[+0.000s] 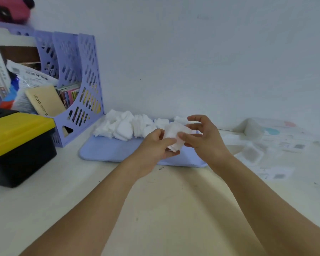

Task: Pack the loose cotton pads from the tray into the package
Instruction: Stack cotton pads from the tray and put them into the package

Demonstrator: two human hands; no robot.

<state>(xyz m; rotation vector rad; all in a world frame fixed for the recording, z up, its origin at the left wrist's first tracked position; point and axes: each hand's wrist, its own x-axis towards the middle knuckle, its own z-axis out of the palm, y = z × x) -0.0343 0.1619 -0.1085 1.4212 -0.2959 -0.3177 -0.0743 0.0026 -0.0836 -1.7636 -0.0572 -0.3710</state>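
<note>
A flat lilac tray (107,150) lies on the table near the wall. Several loose white cotton pads (122,126) are heaped along its far edge. Above the tray's middle, both hands hold a small stack of white pads (174,135). My left hand (155,145) grips the stack from the left and below. My right hand (201,137) pinches it with the thumb from the right, its other fingers spread. The clear plastic package (262,132) with printed labels lies on the table to the right of the tray, apart from both hands.
A lilac file rack (78,85) full of boxes and papers stands at the back left. A black box with a yellow lid (18,145) sits left of the tray. Small flat packets (251,154) and labels lie at the right. The white wall is close behind.
</note>
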